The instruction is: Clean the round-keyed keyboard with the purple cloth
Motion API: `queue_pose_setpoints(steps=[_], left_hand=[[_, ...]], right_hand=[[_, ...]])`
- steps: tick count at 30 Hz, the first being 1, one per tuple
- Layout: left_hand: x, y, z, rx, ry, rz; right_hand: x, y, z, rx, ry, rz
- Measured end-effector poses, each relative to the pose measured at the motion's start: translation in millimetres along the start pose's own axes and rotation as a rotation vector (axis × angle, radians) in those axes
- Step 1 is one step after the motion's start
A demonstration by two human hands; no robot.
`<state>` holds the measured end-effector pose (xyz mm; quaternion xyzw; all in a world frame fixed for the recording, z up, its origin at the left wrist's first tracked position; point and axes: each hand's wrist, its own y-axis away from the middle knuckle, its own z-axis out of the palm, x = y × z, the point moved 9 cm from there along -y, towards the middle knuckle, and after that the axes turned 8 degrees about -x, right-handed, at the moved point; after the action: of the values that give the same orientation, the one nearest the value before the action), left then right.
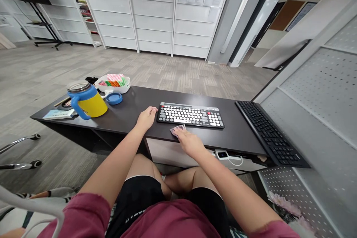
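A black keyboard (189, 115) with round white and grey keys and a few red ones lies flat on the dark desk. Just off its left end rests my left hand (146, 119), fingers curled in; whether anything is inside them is hidden. My right hand (189, 141) holds a small folded patterned cloth (176, 130) against the desktop, right at the front side of the keyboard. The cloth is partly covered by my fingers.
At the left stand a yellow and blue mug (93, 102), a blue lid (114, 98), a white basket (122, 87) of colourful packets and a booklet (59, 114). A larger black keyboard (267, 130) lies along the right panel. A white charger (223, 154) sits below the desktop.
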<state>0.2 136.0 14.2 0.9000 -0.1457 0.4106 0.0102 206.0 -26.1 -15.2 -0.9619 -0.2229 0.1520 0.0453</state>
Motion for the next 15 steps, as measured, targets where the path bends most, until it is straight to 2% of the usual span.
queue_pose_setpoints(steps=[4,7,10,11,13,15], left_hand=[[-0.5,0.3,1.3,-0.019,-0.035,-0.024],[0.9,1.1,3.1,-0.032,-0.071,-0.048],[5.5,1.1,8.0,-0.052,-0.099,-0.028],[8.0,0.8,10.3,-0.058,-0.109,-0.003],[11.6,-0.4,14.6,-0.058,-0.146,0.049],[11.8,-2.1,18.6,-0.053,-0.212,0.074]], right_hand=[[51.6,43.1,-29.9,-0.013,-0.255,0.162],[117.1,82.1,-53.8,0.049,-0.687,0.449],[190.9,127.7,-77.3,0.275,-1.071,0.793],[214.0,143.2,-87.9,0.399,-1.125,0.893],[250.3,163.3,-113.8,0.591,-1.061,0.972],[273.1,172.8,-141.1,0.644,-0.721,1.046]])
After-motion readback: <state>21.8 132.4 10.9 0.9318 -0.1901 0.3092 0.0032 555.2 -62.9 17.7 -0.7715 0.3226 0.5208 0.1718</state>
